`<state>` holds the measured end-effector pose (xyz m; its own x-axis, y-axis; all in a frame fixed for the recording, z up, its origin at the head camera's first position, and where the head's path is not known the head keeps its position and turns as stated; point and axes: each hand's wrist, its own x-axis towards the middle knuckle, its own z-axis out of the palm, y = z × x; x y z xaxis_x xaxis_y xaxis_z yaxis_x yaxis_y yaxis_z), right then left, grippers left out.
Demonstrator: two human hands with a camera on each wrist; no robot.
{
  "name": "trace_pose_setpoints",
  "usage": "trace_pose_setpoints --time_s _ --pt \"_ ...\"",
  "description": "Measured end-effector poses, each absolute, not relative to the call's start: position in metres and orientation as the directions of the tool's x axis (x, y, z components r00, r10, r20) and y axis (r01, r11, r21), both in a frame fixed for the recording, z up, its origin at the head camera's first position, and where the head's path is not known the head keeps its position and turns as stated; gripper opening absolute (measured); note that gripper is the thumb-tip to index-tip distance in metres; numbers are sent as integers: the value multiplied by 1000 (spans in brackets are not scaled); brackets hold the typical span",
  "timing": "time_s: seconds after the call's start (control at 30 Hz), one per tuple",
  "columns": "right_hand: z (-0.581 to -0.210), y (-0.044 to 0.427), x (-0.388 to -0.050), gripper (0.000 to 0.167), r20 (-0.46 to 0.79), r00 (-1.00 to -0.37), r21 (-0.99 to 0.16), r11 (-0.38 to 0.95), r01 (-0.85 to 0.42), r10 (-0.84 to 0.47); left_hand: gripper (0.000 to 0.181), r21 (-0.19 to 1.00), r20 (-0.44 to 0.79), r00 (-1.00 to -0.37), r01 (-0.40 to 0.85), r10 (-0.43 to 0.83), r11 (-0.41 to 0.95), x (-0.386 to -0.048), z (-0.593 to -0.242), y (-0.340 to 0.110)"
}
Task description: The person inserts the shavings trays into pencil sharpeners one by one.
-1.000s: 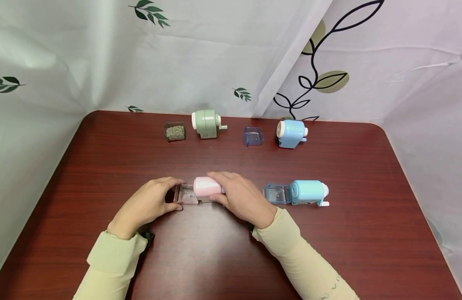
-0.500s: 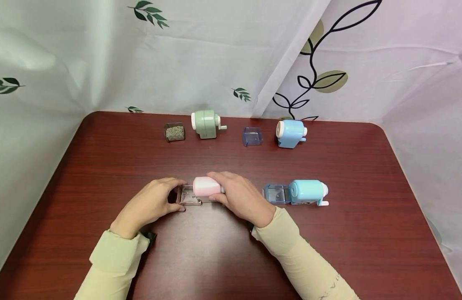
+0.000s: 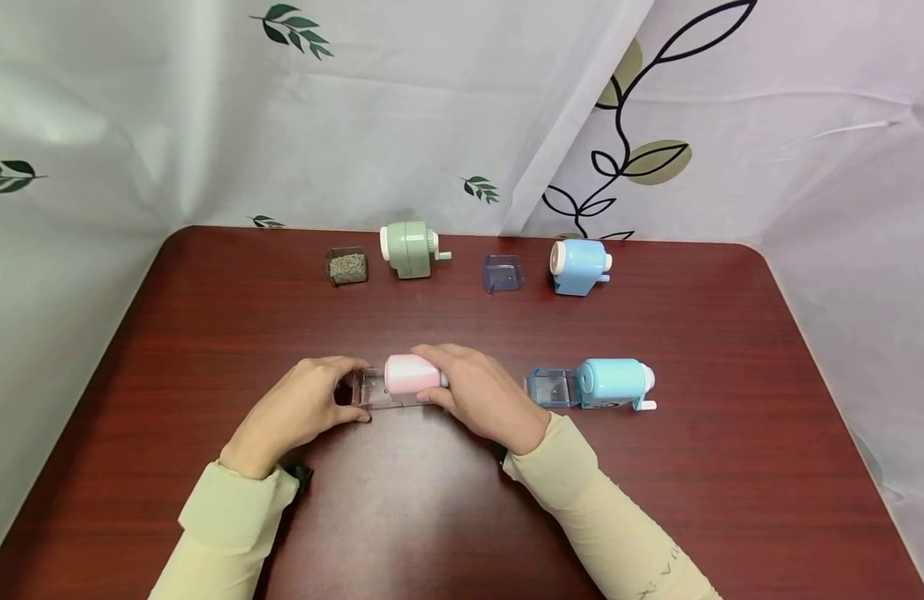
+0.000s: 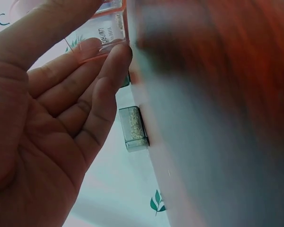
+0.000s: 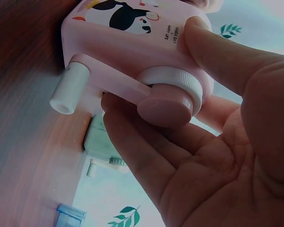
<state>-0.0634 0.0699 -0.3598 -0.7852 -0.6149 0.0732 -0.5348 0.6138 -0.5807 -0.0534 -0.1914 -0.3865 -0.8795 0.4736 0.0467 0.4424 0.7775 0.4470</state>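
Note:
A pink crank pencil sharpener (image 3: pixel 411 375) stands on the table, with a panda picture on its side. My right hand (image 3: pixel 484 396) grips its body from the crank end; its pink crank arm with a white knob (image 5: pixel 70 90) shows in the right wrist view. On the left, my left hand (image 3: pixel 300 412) pinches a clear pink shavings drawer (image 3: pixel 375 390) between thumb and fingers. That drawer lies in line with the sharpener's open end, partly under the body; how deep it sits inside is hidden. Lettering shows on the drawer (image 4: pixel 109 33) in the left wrist view.
To the right stands a light blue sharpener (image 3: pixel 615 381) with its clear blue drawer (image 3: pixel 554 388) pulled out beside it. Along the back are a drawer of shavings (image 3: pixel 347 267), a green sharpener (image 3: pixel 409 250), a dark blue drawer (image 3: pixel 502 273) and another blue sharpener (image 3: pixel 577 267).
My left hand has moved slightly right with the pink drawer, bringing it closer to the sharpener and more in line with it. My right hand keeps its grip in nearly the same place.

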Motion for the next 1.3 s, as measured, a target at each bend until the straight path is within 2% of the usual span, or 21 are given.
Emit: trace_pose_setpoints --time_s 1.3 --pt "-362 71 -64 51 86 -779 -585 602 -545 -621 52 466 77 -863 475 500 747 -60 -390 -171"
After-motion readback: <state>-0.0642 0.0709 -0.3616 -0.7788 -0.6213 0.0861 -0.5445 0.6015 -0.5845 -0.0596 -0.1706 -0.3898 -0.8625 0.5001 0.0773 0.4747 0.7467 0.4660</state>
